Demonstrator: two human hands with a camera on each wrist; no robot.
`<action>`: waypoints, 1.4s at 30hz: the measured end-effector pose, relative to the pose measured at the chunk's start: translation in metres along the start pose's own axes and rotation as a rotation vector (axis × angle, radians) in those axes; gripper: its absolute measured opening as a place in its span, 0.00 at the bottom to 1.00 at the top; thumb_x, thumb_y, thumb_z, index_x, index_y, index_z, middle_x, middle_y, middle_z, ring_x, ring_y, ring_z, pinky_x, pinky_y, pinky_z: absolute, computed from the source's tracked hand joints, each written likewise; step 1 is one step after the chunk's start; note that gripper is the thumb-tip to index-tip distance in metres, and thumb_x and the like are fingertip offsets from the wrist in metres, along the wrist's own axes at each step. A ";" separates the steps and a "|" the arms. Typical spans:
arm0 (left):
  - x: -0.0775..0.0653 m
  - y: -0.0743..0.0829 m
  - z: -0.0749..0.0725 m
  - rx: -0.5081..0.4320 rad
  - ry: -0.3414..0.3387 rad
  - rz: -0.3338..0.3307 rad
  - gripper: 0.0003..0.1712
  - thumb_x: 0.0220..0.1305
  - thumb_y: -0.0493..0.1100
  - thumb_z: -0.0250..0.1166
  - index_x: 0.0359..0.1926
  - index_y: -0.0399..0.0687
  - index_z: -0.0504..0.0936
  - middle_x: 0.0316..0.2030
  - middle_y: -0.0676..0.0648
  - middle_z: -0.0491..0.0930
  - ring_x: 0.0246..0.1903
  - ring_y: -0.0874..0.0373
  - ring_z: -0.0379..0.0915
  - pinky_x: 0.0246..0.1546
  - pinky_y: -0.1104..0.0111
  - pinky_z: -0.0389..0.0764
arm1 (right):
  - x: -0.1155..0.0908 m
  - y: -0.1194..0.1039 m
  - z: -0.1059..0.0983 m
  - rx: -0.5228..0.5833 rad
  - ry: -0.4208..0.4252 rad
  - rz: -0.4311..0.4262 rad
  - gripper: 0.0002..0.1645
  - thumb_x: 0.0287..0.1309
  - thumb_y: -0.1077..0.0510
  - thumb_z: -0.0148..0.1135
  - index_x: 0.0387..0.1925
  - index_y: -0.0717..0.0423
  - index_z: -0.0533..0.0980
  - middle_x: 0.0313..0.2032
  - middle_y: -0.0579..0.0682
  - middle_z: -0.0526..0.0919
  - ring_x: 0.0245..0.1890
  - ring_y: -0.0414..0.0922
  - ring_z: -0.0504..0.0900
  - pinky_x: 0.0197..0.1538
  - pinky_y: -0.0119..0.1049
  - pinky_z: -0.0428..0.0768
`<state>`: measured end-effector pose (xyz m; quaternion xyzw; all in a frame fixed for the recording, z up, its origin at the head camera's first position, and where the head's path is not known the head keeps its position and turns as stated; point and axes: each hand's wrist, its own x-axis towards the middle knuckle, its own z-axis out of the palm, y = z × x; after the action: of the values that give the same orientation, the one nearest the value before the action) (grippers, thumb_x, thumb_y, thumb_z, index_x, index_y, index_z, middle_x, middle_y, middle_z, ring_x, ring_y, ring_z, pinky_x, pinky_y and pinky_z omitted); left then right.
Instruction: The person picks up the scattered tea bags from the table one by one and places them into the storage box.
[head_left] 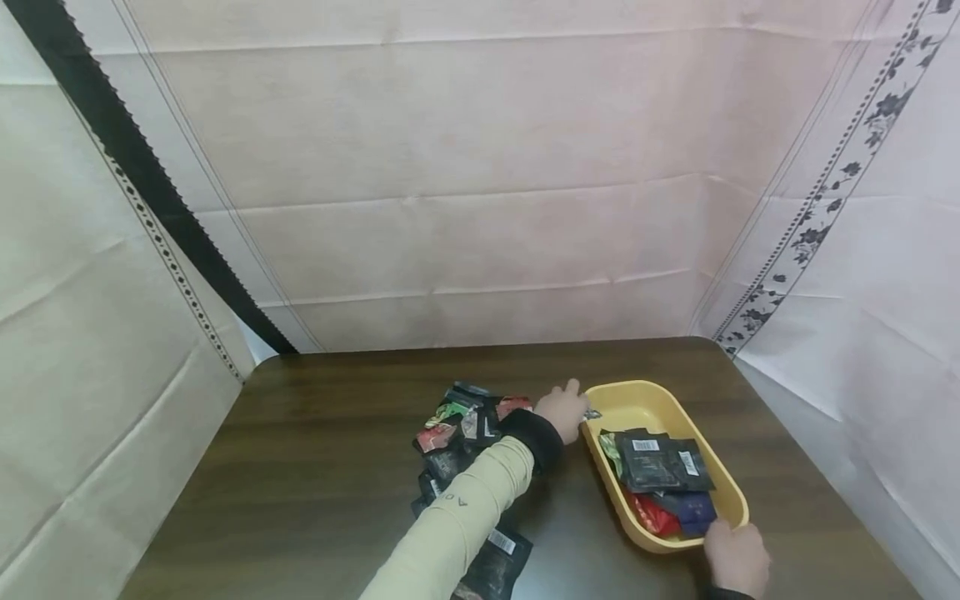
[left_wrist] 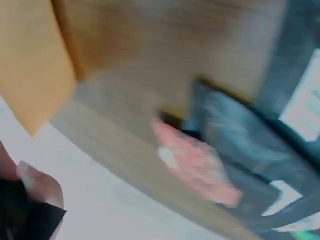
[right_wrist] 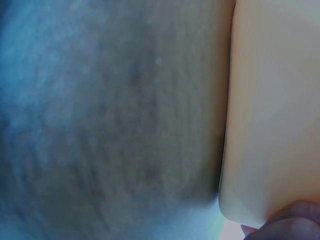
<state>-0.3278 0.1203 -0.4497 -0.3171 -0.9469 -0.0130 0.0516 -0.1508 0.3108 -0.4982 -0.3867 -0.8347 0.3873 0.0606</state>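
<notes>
My left hand (head_left: 562, 410) is at the left rim of a yellow plastic tray (head_left: 637, 395), pinching a small packet whose shiny corner (head_left: 592, 414) pokes out over the rim. In the left wrist view, a dark angular piece (left_wrist: 47, 220) covers part of the fingers. Most of the held packet is hidden. My right hand (head_left: 737, 557) grips the tray's near right corner, fingers curled over the rim. Inside the tray lie black packets (head_left: 656, 467) with white barcode labels, a red packet (head_left: 654, 515) and a dark blue one (head_left: 693, 510).
Left of the tray, a loose pile of mostly black packets (head_left: 450, 458) spreads over the brown table (head_left: 330, 467), partly under the left forearm. Another black packet (head_left: 498, 567) lies nearer the front. Pale patterned cloth (head_left: 480, 167) hangs behind the table and along both sides.
</notes>
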 end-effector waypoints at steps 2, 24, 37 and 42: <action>0.002 0.009 -0.004 0.011 -0.007 0.034 0.20 0.52 0.44 0.66 0.48 0.56 0.78 0.43 0.51 0.66 0.34 0.58 0.69 0.24 0.70 0.73 | 0.000 -0.001 0.001 0.005 -0.004 -0.001 0.30 0.59 0.53 0.35 0.45 0.82 0.59 0.45 0.81 0.63 0.44 0.75 0.64 0.47 0.61 0.65; 0.001 0.064 -0.028 -0.004 -0.058 0.293 0.63 0.37 0.76 0.60 0.70 0.68 0.36 0.70 0.53 0.34 0.68 0.58 0.35 0.64 0.60 0.49 | 0.002 0.002 0.002 0.017 0.012 -0.013 0.29 0.58 0.53 0.35 0.44 0.81 0.59 0.45 0.81 0.63 0.44 0.75 0.63 0.46 0.62 0.64; 0.008 -0.046 0.000 0.001 0.129 0.036 0.59 0.37 0.74 0.64 0.68 0.56 0.53 0.62 0.46 0.59 0.59 0.48 0.58 0.50 0.52 0.67 | 0.003 0.003 0.000 0.020 0.012 0.004 0.29 0.59 0.53 0.35 0.45 0.80 0.59 0.45 0.80 0.63 0.45 0.75 0.63 0.47 0.61 0.64; -0.006 -0.086 0.011 -0.039 0.075 -0.089 0.58 0.37 0.72 0.66 0.68 0.56 0.54 0.61 0.44 0.59 0.58 0.45 0.58 0.49 0.49 0.67 | 0.001 0.002 0.001 0.018 0.009 -0.007 0.29 0.58 0.53 0.35 0.44 0.80 0.60 0.45 0.80 0.63 0.45 0.75 0.63 0.46 0.62 0.64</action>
<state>-0.3762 0.0485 -0.4605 -0.2751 -0.9570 -0.0457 0.0803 -0.1509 0.3120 -0.5009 -0.3849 -0.8322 0.3930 0.0691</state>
